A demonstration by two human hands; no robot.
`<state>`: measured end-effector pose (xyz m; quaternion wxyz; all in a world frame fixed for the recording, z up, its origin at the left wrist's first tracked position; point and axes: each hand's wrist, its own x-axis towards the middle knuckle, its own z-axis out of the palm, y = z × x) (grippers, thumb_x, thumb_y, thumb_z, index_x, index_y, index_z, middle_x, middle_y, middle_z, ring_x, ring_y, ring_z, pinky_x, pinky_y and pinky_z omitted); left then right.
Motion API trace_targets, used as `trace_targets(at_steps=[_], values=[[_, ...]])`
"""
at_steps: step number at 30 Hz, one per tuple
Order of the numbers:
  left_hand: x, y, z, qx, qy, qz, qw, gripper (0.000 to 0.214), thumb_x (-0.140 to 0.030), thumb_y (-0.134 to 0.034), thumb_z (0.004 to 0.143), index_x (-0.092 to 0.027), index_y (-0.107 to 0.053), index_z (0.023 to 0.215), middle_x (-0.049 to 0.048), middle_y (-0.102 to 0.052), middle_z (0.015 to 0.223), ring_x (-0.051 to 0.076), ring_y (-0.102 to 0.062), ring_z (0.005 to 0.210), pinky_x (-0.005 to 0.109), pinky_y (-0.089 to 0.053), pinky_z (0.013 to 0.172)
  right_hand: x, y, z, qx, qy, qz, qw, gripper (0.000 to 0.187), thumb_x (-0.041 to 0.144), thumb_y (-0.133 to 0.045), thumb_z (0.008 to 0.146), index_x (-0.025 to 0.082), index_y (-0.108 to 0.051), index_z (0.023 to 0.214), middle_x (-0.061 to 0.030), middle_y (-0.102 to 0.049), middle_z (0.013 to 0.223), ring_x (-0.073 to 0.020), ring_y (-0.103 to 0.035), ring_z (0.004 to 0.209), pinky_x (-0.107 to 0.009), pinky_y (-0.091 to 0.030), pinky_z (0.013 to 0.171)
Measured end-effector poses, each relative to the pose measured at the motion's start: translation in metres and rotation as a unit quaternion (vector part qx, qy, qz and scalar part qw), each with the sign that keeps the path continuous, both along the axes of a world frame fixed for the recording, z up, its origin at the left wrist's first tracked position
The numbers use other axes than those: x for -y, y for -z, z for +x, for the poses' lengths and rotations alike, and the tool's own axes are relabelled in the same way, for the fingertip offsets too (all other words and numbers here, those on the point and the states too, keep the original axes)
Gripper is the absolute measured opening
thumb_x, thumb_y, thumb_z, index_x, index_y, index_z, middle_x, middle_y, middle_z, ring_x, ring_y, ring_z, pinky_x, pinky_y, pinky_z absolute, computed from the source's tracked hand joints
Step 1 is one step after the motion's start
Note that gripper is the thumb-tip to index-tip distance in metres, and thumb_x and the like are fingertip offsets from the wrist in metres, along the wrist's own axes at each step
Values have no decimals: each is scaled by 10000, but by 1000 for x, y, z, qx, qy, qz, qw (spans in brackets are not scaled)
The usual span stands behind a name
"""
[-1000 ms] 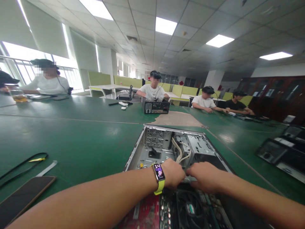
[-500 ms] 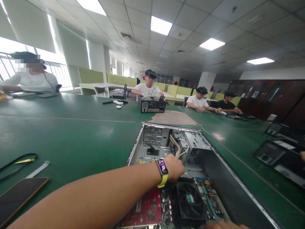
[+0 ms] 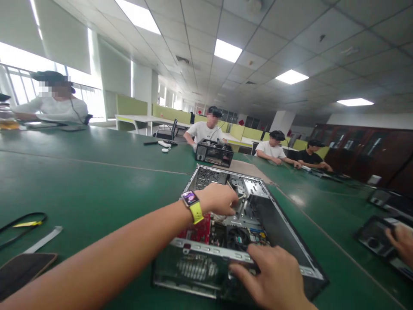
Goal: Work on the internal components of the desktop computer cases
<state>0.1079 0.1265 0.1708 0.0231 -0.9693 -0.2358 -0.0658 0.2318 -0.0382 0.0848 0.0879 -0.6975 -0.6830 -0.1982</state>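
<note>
An open computer case (image 3: 284,241) lies on the green table (image 3: 97,189) before me, showing a red board (image 3: 198,231) and a black fan (image 3: 238,237). My left hand (image 3: 219,199), with a yellow-strapped watch on its wrist, reaches inside the case near the pale cables; its fingers are curled and what they grip is hidden. My right hand (image 3: 274,275) presses on the near metal rim of the case, its fingers bent over the edge.
A phone (image 3: 22,273), a black strap (image 3: 19,221) and a grey strip (image 3: 43,239) lie at the left. Several people sit round the table, one behind another case (image 3: 214,153). A neighbour's hand (image 3: 402,241) rests on a unit (image 3: 376,239) at the right.
The case now sits farther from me and turned, with its near end in view. My right hand left the cables inside and now holds the near rim. My left hand stays inside.
</note>
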Motion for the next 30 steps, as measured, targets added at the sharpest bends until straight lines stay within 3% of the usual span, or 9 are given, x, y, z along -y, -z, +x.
trace_targets(at_steps=[2, 4, 7, 12, 18, 21, 24, 26, 30], values=[[-15, -4, -28, 164, -58, -15, 985, 242, -408, -517, 770, -222, -662, 824, 17, -628, 725, 143, -541, 645, 233, -336, 557, -48, -8, -2, -9, 32, -33, 999, 449, 647, -361, 797, 252, -550, 695, -14, -649, 711, -228, -593, 678, -298, -285, 571], [-32, 17, -55, 303, -135, -38, 943, 339, -438, -426, 823, -182, -608, 695, -7, -549, 609, 114, -467, 573, 226, -297, 534, -101, -14, 0, -1, 28, -46, 999, 507, 675, -302, 803, 248, -562, 725, -34, -654, 731, -237, -606, 706, -288, -304, 563], [-65, 82, -90, 397, -243, -118, 877, 419, -453, -396, 818, -165, -435, 516, -35, -377, 499, 97, -367, 519, 228, -250, 505, -187, -18, 9, 15, 19, -45, 999, 615, 721, -205, 797, 239, -586, 776, -65, -654, 782, -244, -616, 748, -295, -357, 583], [-108, 181, -121, 331, -345, -309, 822, 363, -386, -477, 728, -183, -344, 459, -53, -266, 440, 91, -297, 461, 241, -195, 464, -309, -17, 22, 1, 32, -71, 997, 686, 752, -185, 779, 219, -603, 889, -103, -649, 930, -263, -606, 876, -339, -414, 683], [-118, 189, -123, 322, -350, -381, 793, 324, -381, -504, 711, -177, -411, 476, -59, -297, 419, 87, -294, 420, 241, -206, 441, -379, -19, 34, -25, 30, -91, 995, 713, 745, -214, 784, 164, -594, 945, -158, -634, 945, -305, -594, 894, -413, -427, 733], [-118, 186, -124, 329, -339, -406, 782, 330, -399, -504, 715, -176, -422, 486, -61, -305, 415, 84, -290, 405, 239, -205, 431, -381, -18, 29, -28, 34, -74, 996, 643, 674, -292, 818, 141, -556, 1061, -184, -582, 1098, -333, -528, 1045, -480, -387, 861], [-117, 188, -124, 342, -337, -405, 778, 325, -404, -505, 711, -174, -430, 494, -59, -326, 418, 86, -312, 410, 235, -221, 435, -341, -4, 11, -50, 20, -11, 998, 658, 543, -408, 838, 120, -309, 1333, -197, -283, 1417, -328, -255, 1307, -499, -248, 1036], [-116, 189, -124, 350, -340, -394, 779, 335, -412, -501, 709, -174, -425, 486, -56, -339, 419, 90, -328, 415, 235, -233, 441, -283, 15, -3, -113, -47, 12, 992, 661, 480, -425, 848, 129, -235, 1376, -158, -192, 1468, -277, -174, 1352, -447, -226, 1085], [-113, 186, -124, 367, -346, -370, 780, 328, -409, -490, 701, -172, -443, 479, -43, -373, 428, 103, -366, 435, 239, -256, 459, -117, 63, -10, -220, -223, -56, 948, 352, 492, -461, 842, 334, -548, 1145, -2, -575, 1199, -173, -539, 1093, -328, -462, 938]])
